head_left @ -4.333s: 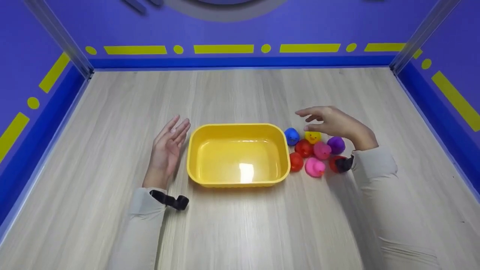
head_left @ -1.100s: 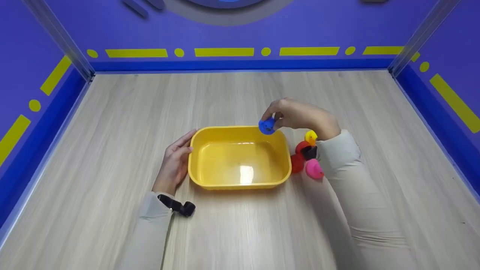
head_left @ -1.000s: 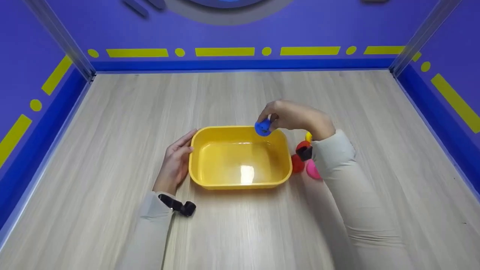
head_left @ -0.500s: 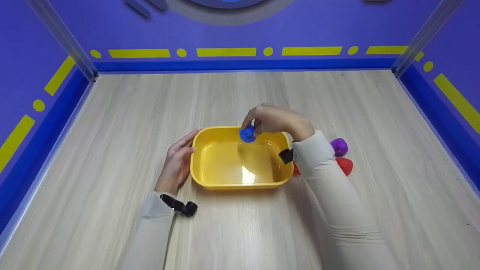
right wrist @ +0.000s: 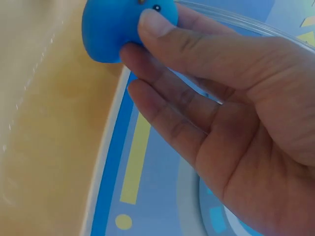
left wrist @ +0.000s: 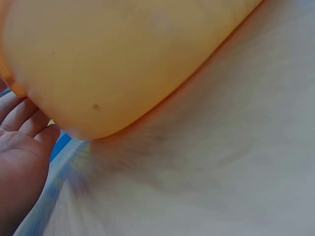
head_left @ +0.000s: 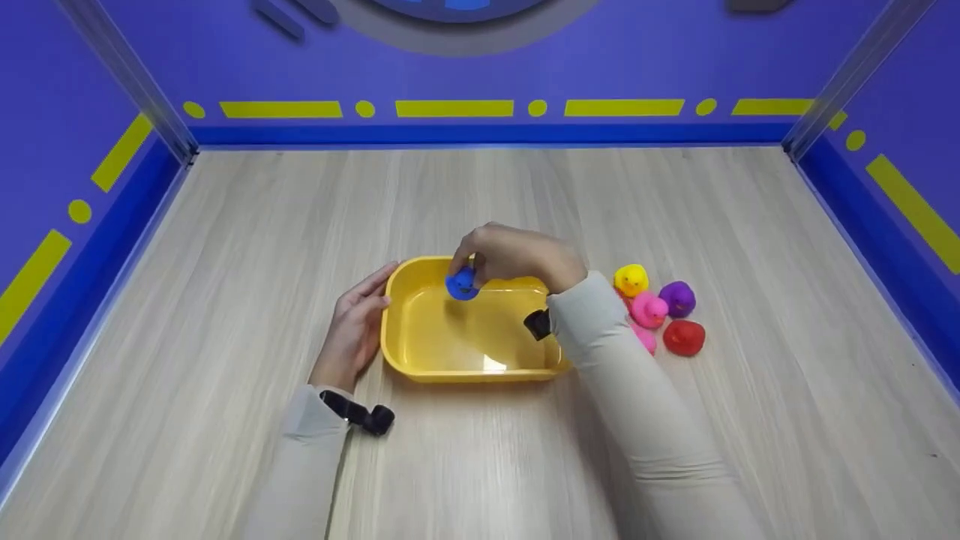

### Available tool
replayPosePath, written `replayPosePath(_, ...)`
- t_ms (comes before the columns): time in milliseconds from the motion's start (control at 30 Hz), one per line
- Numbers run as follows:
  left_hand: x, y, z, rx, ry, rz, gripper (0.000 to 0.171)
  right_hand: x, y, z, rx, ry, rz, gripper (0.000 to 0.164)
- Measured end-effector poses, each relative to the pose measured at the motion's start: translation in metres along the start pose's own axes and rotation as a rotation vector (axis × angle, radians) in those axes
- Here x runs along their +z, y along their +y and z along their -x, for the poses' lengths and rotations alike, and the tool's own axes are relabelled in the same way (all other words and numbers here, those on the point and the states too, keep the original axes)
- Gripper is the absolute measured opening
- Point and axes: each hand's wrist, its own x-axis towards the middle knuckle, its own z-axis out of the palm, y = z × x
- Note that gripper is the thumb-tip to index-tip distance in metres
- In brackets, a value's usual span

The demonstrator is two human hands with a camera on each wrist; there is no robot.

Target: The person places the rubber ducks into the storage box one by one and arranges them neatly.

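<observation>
My right hand [head_left: 510,253] pinches a blue rubber duck [head_left: 463,284] by thumb and fingertips, above the left part of a yellow plastic tub [head_left: 480,376]. In the right wrist view, the thumb lies across the front of the blue duck [right wrist: 110,32], and two lower fingers extend beneath it. My left hand [head_left: 352,326] rests against the tub's left side, fingers nearly straight along the outside and thumb at the rim. The left wrist view shows the fingers [left wrist: 30,120] touching the tub's outer wall [left wrist: 123,64]. The right forearm covers the tub's right end.
Right of the tub sit a yellow duck [head_left: 631,280], a purple duck [head_left: 678,299], a red duck [head_left: 684,338] and pink ducks [head_left: 649,310], some partly behind the right sleeve. Blue panels [head_left: 465,75] wall the wooden table [head_left: 465,195] at the back and sides.
My left hand has come against the tub. My right hand has taken the blue duck from the cluster and carried it left over the tub. More ducks show behind the sleeve.
</observation>
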Motion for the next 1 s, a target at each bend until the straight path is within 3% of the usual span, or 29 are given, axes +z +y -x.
replayPosePath(400,0.003,0.004,-0.002,0.008,-0.012,-0.017,0.058,0.018,-0.011,-0.024,-0.068,-0.014,0.037,0.029)
replayPosePath(733,0.000,0.000,0.001,-0.007,-0.017,-0.028,0.057,0.040,-0.015,-0.039,-0.062,-0.049,0.065,0.028)
replayPosePath(1000,-0.002,0.000,-0.001,0.008,-0.007,-0.031,0.057,0.045,-0.013,-0.046,-0.097,-0.021,0.099,0.029)
